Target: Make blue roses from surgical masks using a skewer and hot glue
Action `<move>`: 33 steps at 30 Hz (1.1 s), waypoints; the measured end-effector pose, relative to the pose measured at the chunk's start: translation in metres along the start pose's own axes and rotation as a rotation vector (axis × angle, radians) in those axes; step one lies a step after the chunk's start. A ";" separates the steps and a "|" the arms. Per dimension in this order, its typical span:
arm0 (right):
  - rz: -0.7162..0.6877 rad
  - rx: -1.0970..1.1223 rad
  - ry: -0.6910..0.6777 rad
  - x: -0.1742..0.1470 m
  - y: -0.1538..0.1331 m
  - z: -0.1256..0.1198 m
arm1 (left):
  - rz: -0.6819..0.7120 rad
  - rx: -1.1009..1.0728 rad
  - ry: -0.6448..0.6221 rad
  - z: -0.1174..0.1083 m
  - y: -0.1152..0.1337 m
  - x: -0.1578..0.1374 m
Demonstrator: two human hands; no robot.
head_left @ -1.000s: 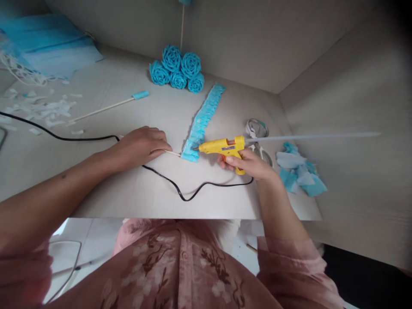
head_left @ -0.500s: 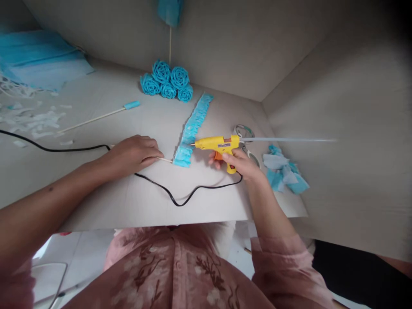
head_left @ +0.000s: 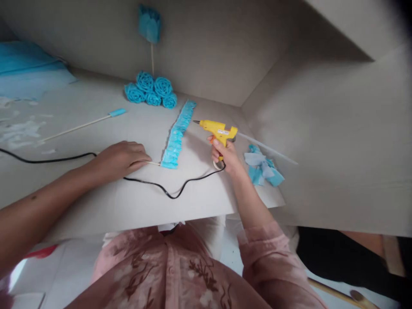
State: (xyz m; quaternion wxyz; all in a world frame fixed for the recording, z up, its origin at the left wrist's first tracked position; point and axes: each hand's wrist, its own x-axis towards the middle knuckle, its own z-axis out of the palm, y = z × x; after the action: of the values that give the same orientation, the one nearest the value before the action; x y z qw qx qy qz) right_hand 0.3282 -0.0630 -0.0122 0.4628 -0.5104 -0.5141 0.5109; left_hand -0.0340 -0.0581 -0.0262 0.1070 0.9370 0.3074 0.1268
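My right hand point(head_left: 224, 153) grips a yellow hot glue gun point(head_left: 216, 128) by its handle. The nozzle points left, raised near the upper part of a ruffled blue strip point(head_left: 176, 137), and apart from it. A clear glue stick point(head_left: 267, 148) sticks out of the gun's back. On the table, my left hand point(head_left: 128, 158) pinches a thin wooden stick point(head_left: 154, 163), whose far end meets the near end of the strip. A black cord point(head_left: 174, 196) runs from the gun's handle and passes under my left wrist.
Several blue rolled roses point(head_left: 151, 89) are bunched at the back; another blue flower point(head_left: 149, 25) stands above them on a stick. A blue-tipped stick point(head_left: 80, 127) and white scraps point(head_left: 19, 133) lie left, with blue sheets point(head_left: 28, 64) behind. Blue and white scraps point(head_left: 263, 167) lie right.
My right hand has lifted the glue gun off the strip's near end and carried it toward the far end, nozzle tilted up. My left hand keeps its pinch on the stick. The view has shifted.
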 end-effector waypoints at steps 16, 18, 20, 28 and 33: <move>-0.425 -0.799 0.302 -0.008 0.009 0.003 | -0.302 -0.987 0.142 -0.038 0.123 0.035; -0.457 -0.827 0.322 -0.007 0.009 0.002 | -0.389 -1.322 -0.052 -0.026 0.146 0.052; -0.479 -0.853 0.325 -0.007 0.008 0.002 | -0.467 -1.612 -0.106 -0.010 0.162 0.067; -0.547 -0.940 0.272 -0.016 -0.005 0.012 | -0.498 -1.919 0.032 0.014 0.193 0.093; -0.524 -0.937 0.275 -0.016 -0.007 0.011 | -0.470 -1.897 0.051 0.007 0.192 0.093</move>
State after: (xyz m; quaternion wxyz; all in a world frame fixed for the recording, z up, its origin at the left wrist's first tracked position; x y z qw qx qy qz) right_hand 0.3173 -0.0797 -0.0055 0.3608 -0.5788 -0.7309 0.0241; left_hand 0.1462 -0.1539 0.0368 0.8324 0.3737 0.2589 0.3170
